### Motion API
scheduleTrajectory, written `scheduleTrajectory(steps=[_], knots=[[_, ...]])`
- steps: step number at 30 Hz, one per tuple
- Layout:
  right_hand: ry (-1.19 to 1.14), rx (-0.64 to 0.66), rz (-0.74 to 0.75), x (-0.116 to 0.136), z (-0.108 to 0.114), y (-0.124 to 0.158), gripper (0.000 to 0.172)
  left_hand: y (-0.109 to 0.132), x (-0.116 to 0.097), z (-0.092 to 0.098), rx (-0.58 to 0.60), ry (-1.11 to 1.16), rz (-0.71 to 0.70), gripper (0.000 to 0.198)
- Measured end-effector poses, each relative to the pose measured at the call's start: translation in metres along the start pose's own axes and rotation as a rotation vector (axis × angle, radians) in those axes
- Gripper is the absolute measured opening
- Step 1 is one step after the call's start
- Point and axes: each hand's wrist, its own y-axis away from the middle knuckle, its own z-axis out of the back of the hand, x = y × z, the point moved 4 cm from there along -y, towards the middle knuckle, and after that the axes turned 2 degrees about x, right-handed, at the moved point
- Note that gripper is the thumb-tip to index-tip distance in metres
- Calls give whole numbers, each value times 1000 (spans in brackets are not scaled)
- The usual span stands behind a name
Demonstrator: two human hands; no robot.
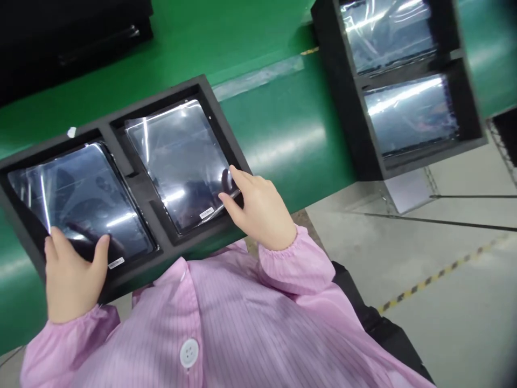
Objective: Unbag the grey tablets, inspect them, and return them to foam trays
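Observation:
A black foam tray (142, 189) lies tilted on the green bench, close to my body. Its two compartments each hold a dark glossy screen panel under clear film, the left panel (86, 188) and the right panel (181, 156). Each panel has a small white label by its near edge. My left hand (72, 272) is over the near left part of the tray, thumb and fingers spread at the left panel's lower edge. At the right panel's lower right corner, my right hand (262, 207) has thumb and index finger apart. Its other fingers are mostly hidden.
On the green bench (274, 118), at the right, stands another black foam tray (369, 124) with two film-covered panels. A black object (81, 43) occupies the far left. Past the bench's near edge is a grey floor (456, 334) with yellow-black striped tape (440, 274).

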Motion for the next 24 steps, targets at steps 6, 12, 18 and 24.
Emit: scheduleTrajectory(steps=[6, 12, 18, 24], knots=[[-29, -77, -75, 16, -18, -11, 65, -9, 14, 2, -19, 230, 282, 101], [-741, -77, -244, -5, -5, -10, 65, -12, 48, 3, -171, 1163, 452, 79], [-1095, 136, -215, 22, 1, -32, 50, -14, 38, 1, 330, 1459, 668, 53], [-1073, 117, -229, 43, 28, -44, 30, -20, 45, -22, 428, 1688, 677, 29]])
